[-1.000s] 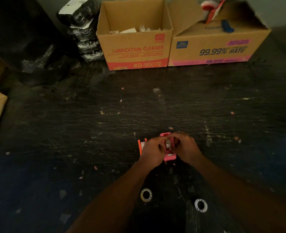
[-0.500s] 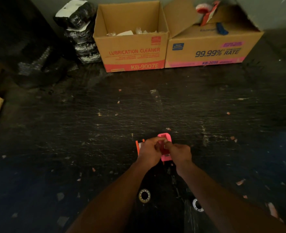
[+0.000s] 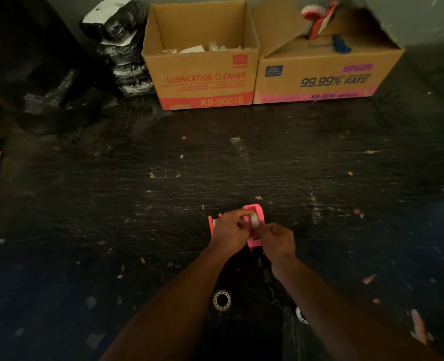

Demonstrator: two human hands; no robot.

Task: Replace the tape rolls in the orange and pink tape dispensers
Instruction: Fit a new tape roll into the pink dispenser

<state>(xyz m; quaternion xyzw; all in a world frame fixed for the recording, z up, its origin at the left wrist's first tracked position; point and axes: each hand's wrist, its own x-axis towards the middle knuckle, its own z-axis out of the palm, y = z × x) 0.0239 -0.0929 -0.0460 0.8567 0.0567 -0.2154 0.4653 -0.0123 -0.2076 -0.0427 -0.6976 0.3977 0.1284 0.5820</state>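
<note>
Near the counter's front edge, the left hand (image 3: pixel 230 226) pinches the light, rigid pink tape dispenser (image 3: pixel 255 225); the right hand (image 3: pixel 277 239) fingers close on its slippery white roll (image 3: pixel 254 220).

Your single head view looks forward and steeply down over the dark bench (image 3: pixel 137 204). Both forearms enter from the bottom edge at close range. The two cardboard boxes (image 3: pixel 202 74) at the wall mark the far limit.
</note>
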